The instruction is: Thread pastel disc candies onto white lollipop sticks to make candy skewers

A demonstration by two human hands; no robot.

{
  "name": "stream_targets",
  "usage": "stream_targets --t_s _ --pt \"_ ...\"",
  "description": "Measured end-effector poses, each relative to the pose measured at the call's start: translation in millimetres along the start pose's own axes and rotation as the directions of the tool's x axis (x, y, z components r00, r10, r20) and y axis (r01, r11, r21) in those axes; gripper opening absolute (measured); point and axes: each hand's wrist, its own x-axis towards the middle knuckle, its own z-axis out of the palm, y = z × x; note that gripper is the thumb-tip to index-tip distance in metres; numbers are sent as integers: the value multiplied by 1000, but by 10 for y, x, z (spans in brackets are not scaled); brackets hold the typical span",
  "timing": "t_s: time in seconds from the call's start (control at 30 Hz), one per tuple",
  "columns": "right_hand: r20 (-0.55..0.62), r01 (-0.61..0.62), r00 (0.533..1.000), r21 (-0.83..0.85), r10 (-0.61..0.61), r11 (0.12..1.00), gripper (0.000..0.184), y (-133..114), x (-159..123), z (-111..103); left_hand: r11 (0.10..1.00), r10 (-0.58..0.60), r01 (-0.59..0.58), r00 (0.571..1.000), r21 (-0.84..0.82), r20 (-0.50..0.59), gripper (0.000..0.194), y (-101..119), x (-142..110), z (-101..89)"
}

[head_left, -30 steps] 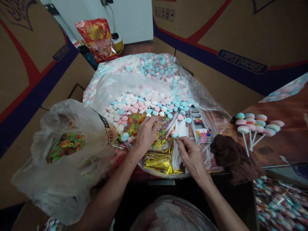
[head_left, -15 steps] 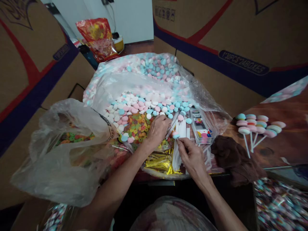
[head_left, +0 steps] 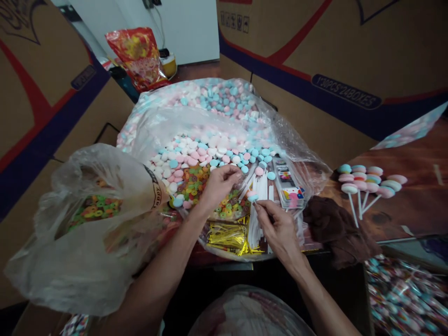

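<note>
My right hand (head_left: 278,224) pinches the lower end of a small marshmallow lollipop (head_left: 252,196), pink on top and blue below. To its left, my left hand (head_left: 219,189) is closed, thumb and fingertips together. Whatever it may hold is too small to make out. Under and beside that hand lie colourful ring-shaped gummies (head_left: 194,179). White sticks (head_left: 258,221) and a bundle of gold twist ties (head_left: 227,238) lie between the hands. Round pink, white and blue marshmallows (head_left: 199,151) spill from a big clear bag (head_left: 168,119) behind them.
Several finished lollipops (head_left: 366,179) rest at the right, by a dark brown cloth (head_left: 325,224). A flat clear case (head_left: 289,184) sits behind my right hand. Cardboard boxes (head_left: 280,88) flank the table. A plastic bag of gummies (head_left: 80,261) stands left; wrapped sweets (head_left: 402,294) lie lower right.
My left hand has shifted slightly to the left, away from the lollipop. My right hand keeps its pinch. The whole view has swung a little to the right.
</note>
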Motion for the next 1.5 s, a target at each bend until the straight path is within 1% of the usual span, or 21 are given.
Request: stream_targets --t_s 0.03,0.1,0.17,0.23,0.4,0.5,0.57,0.63,0.7,0.77,0.87,0.97,1.07,1.13,1.2,1.3,1.37,1.43,1.5 --pt "-6 6 1000 15 -6 1000 23 -13 2 -1 994 -49 48 999 -100 -2 12 19 -7 -10" --pt "-17 24 1000 27 -23 999 23 -37 8 2 964 -104 107 994 -242 26 16 45 -28 -28" --pt "-23 39 999 30 -39 999 22 -54 11 8 931 -130 145 989 -334 65 20 44 -51 -40" --pt "-26 52 998 32 -51 998 22 -61 7 14 912 -142 161 987 -377 79 22 19 -70 -44" --pt "-28 88 996 3 -88 996 22 -66 -3 3 928 -125 143 989 -344 73 24 -39 -96 -23" --pt "2 74 997 -39 -74 996 23 -69 8 -9 944 -102 117 993 -308 65 23 -26 -108 -18" --pt "24 57 998 -60 -56 997 24 -64 15 -11 954 -75 95 994 -285 79 22 -14 -115 -36" --pt "32 48 998 -64 -46 997 24 -56 18 -8 964 -41 69 992 -255 116 21 -12 -122 -72" --pt "42 56 998 -46 -54 997 24 -49 16 -3 971 -36 66 990 -231 133 21 -19 -129 -113" --pt "53 78 996 -10 -77 997 24 -51 16 2 967 -77 101 991 -234 111 23 -28 -137 -143" --pt "49 124 991 25 -125 992 22 -64 27 5 930 -159 176 984 -322 78 29 -25 -151 -151" --pt "41 167 985 27 -168 986 21 -72 40 2 880 -223 241 970 -409 93 35 8 -162 -134" --pt "52 196 979 -5 -195 981 20 -79 37 -8 859 -258 278 960 -431 105 39 39 -167 -123" --pt "77 193 979 -41 -190 980 21 -94 31 -24 860 -261 281 959 -425 106 39 39 -166 -130" --pt "135 186 975 -72 -176 980 23 -118 30 -53 877 -255 280 960 -391 115 38 22 -165 -154" --pt "225 212 957 -101 -185 972 25 -148 42 -126 921 -248 282 956 -268 154 33 0 -167 -220" --pt "261 246 943 -121 -209 962 24 -152 54 -182 947 -246 278 950 -163 195 30 8 -171 -266" --pt "267 279 935 -138 -236 950 24 -143 55 -217 958 -244 271 942 -93 229 28 33 -176 -292" --pt "234 297 937 -141 -260 944 23 -130 35 -206 954 -262 289 935 -85 237 28 61 -183 -285"
